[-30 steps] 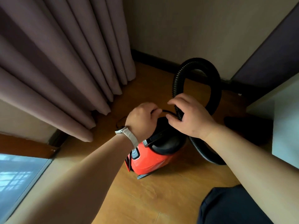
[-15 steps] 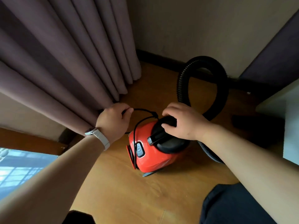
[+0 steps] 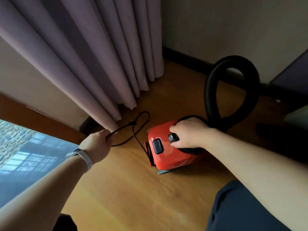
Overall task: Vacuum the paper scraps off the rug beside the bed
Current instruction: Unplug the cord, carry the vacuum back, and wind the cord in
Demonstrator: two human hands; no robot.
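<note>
The left hand point(image 3: 98, 145) is curled into a closed fist around the black power cord point(image 3: 133, 130), which leaves the fist on the thumb side, runs up past the foot of the curtain point(image 3: 93, 60), forms 1 loop on the floor and drops back to the rear of the vacuum cleaner point(image 3: 166, 147). A silver watch point(image 3: 83, 157) sits on that wrist. The right hand point(image 3: 189, 134) lies palm-down on top of the red vacuum body, fingers bent over the black carry handle point(image 3: 173, 138); the fingertips wrap the front end of the handle and the thumb presses below it, so the grip is closed on the handle, though how far the fingers reach underneath cannot be told. The vacuum stands on the wooden floor point(image 3: 126, 194), near the curtain, with its dark switch point(image 3: 157, 146) facing the camera. Its black ribbed hose point(image 3: 211, 90) rises behind the hand in 1 tall arch and comes down again by the wall point(image 3: 225, 27). No rug or paper scraps can be made out here.
</note>
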